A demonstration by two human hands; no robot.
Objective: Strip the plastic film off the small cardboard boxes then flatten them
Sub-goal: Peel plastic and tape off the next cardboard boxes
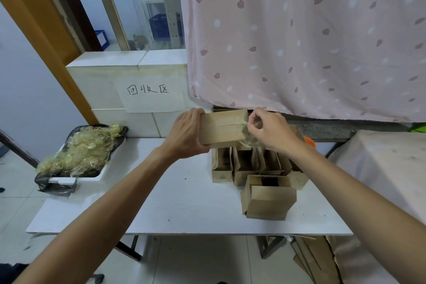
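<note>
I hold a small brown cardboard box [222,128] up above the white table [189,203]. My left hand [187,132] grips the box's left end. At the right end, my right hand [270,130] pinches a strip of clear plastic film [250,139], which is partly peeled off the box and hangs crumpled below my fingers. Under the held box, several open cardboard boxes [244,165] stand in a cluster on the table. One more box [268,199] lies nearer to me at the table's right.
A white tray lined with a black bag [79,152] at the table's left end is heaped with crumpled film. A tiled ledge with a handwritten paper sign [148,92] stands behind. A pink curtain [311,37] hangs at the right. Flat cardboard [315,258] lies under the table.
</note>
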